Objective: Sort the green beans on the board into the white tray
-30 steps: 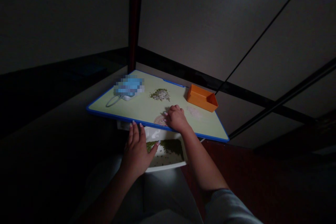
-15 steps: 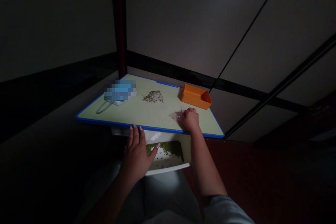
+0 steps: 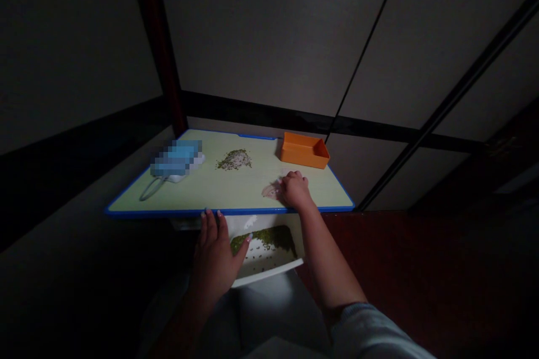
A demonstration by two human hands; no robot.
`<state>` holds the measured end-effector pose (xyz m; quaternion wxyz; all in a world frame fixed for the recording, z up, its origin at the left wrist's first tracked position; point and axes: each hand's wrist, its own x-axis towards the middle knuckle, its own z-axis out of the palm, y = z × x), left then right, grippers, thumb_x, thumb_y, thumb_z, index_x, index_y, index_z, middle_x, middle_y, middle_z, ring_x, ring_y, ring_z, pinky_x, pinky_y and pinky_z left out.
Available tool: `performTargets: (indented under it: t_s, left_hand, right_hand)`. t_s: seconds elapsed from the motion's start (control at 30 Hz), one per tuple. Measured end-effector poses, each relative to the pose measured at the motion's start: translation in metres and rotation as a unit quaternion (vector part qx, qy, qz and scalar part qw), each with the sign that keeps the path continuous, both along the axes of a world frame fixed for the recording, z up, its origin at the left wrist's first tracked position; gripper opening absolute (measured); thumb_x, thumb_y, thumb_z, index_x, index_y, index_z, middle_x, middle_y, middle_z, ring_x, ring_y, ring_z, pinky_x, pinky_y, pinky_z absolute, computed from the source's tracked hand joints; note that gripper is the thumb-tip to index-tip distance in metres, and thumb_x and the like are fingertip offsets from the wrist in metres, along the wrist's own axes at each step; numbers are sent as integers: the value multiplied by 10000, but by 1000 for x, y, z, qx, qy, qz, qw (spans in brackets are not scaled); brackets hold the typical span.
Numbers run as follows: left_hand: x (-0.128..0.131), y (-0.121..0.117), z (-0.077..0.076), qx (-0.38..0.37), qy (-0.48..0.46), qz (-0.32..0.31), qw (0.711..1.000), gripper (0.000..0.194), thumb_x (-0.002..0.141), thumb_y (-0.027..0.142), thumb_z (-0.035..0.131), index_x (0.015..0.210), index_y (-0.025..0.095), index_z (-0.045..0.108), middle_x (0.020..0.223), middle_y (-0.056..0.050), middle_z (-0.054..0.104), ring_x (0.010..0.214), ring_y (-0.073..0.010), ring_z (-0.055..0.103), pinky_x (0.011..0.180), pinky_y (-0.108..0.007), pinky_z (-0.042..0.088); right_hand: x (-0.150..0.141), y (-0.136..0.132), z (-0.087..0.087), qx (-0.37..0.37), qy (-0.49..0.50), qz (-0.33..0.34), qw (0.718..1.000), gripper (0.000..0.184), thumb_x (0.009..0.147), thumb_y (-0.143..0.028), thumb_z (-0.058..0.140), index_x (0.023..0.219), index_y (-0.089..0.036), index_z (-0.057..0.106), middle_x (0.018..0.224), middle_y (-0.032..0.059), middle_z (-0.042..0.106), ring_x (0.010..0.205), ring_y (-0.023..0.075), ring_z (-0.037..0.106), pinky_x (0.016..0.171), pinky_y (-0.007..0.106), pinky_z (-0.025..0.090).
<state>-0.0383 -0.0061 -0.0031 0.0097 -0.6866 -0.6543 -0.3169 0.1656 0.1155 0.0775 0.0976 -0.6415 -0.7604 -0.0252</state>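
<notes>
My right hand (image 3: 295, 188) rests on the pale yellow tabletop (image 3: 236, 193) with its fingers curled down. A small translucent, pinkish thing (image 3: 272, 191) lies at its fingertips, too dim to identify; the hand hides part of it. My left hand (image 3: 214, 252) has its fingers stretched and thumb apart, fingertips at the blue front edge, holding nothing. Beside that thumb is a white bin (image 3: 297, 235), partly under the tabletop, with green grains (image 3: 275, 236) heaped along its far side. A loose pile of green and whitish grains (image 3: 236, 160) lies mid-table.
An orange open box (image 3: 304, 152) stands at the back right of the table. At the left lies a blurred blue thing (image 3: 177, 158) with a pale loop (image 3: 152, 188). Panelled walls (image 3: 269, 67) rise behind. Reddish floor (image 3: 370, 258) shows at the right.
My view has shifted and tilted slightly, so the table appears further left. Both hands keep nearly the same places at the table, the right one still curled beside the translucent thing.
</notes>
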Motion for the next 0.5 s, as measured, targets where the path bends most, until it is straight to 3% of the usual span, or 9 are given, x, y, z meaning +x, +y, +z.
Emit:
performTargets:
  t_s: [0.5]
  left_hand:
    - [-3, 4, -8, 18, -2, -5, 1000, 817, 819, 500, 480, 1413, -14, 256, 1520, -294, 163, 1433, -368, 84, 1110, -530, 250]
  right_hand:
    - [3, -4, 0, 28, 19, 60, 998, 299, 930, -306, 409, 948, -179, 679, 1070, 105, 571, 1055, 241, 404, 834, 377, 328]
